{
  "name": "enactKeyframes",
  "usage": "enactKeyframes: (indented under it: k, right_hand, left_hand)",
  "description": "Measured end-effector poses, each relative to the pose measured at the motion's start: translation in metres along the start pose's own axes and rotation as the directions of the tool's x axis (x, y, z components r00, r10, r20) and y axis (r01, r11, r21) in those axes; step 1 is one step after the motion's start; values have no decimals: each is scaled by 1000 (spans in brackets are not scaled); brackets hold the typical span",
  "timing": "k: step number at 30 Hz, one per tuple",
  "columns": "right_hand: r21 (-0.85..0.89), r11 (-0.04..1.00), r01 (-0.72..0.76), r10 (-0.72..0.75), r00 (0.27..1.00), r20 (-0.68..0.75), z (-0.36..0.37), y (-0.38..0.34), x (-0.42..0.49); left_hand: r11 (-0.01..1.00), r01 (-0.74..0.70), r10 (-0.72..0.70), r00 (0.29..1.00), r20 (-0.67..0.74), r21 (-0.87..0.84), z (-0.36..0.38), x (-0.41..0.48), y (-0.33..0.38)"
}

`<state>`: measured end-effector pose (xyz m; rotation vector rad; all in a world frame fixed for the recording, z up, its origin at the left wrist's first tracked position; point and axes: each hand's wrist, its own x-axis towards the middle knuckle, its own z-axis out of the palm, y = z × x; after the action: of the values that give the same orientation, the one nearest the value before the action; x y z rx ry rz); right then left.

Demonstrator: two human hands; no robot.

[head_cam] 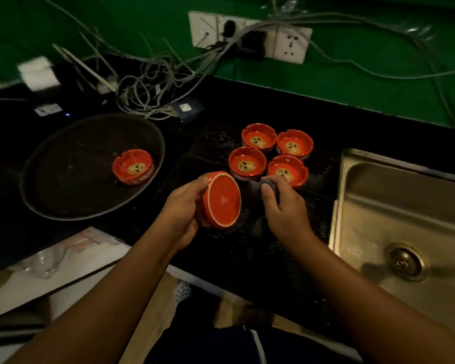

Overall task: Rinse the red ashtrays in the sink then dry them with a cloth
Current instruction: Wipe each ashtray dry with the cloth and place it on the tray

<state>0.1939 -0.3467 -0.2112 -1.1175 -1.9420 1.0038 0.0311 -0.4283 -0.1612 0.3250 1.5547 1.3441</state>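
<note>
My left hand grips a red ashtray on its side, its flat underside turned toward me. Just to its right, my right hand holds a dark cloth bunched under the thumb and fingers, close to the ashtray's rim. Several more red ashtrays stand upright in a cluster on the dark ribbed mat behind my hands. One further red ashtray sits alone inside a round dark tray at the left. The steel sink lies at the right.
A tangle of grey cables and a white wall socket panel hang on the green wall behind the black counter. A small blue device sits by the cables. A white surface with clear plastic lies at the lower left.
</note>
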Motion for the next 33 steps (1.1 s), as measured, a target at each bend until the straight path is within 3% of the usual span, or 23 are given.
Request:
enactKeyframes:
  k: [6, 9, 11, 15, 21, 27, 33]
  right_hand:
    - [-69, 993, -99, 114, 955, 275, 85, -17, 42]
    - [-116, 986, -116, 147, 939, 312, 123, -26, 66]
    - [-140, 983, -117, 155, 939, 305, 142, -31, 81]
    - [-183, 972, -145, 194, 937, 292, 186, -42, 119]
    - [-198, 960, -200, 242, 945, 219, 219, -42, 151]
    - [-188, 929, -319, 352, 919, 180, 215, -32, 153]
    - [-187, 915, -356, 388, 906, 172, 217, -25, 163]
  left_hand:
    - [951, -108, 100, 994, 40, 290, -105, 48, 41]
    - [717, -238, 255, 964, 72, 655, -159, 83, 59]
    - [550, -313, 348, 929, 128, 774, -179, 103, 68]
    - [311, -353, 364, 902, 233, 882, -213, 155, 95]
    - [29, -447, 311, 854, 417, 894, -212, 248, 109]
    - [-64, -424, 178, 886, 428, 904, -203, 299, 95]
    - [-11, -431, 65, 900, 431, 902, -201, 305, 91]
